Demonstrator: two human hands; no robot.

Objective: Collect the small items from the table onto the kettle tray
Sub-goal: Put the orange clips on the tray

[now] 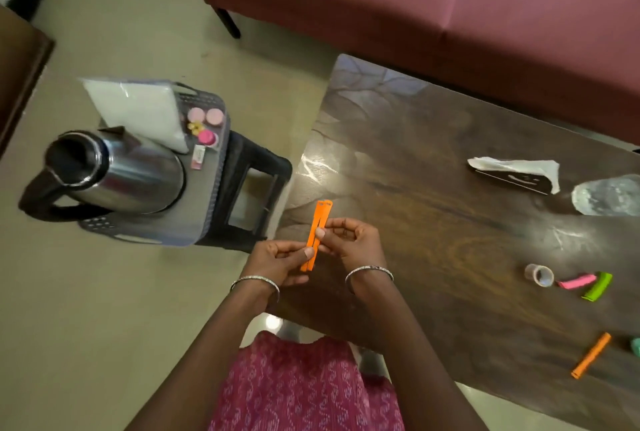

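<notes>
the fingers (320, 233) of the right hand (349, 240) are pinching the middle of a long orange clip (321, 213). the fingers of the left hand (280, 257) are pinching its lower end, and the thumb is pressing on the front. both hands are holding the clip up in the air, above the left edge of the desk (433, 205). each wrist is wearing a thin silver bangle (369, 271).

to the left, the grey kettle tray (199, 202) is sitting on a black stool (256, 160) on the floor. a shiny steel kettle (114, 174) is standing on the tray. behind it a white plastic bag (138, 108) is lying, and beside the bag are three pink lids (214, 116) and a little yellow flower (195, 126).

far right on the desk a tape roll (538, 275), a pink roll (576, 281) and a green roll (597, 286) are lying close together. an orange tube (590, 356) is lying nearer the front edge. a clear bottle (606, 195) and a white tissue (512, 167) are lying further back.
</notes>
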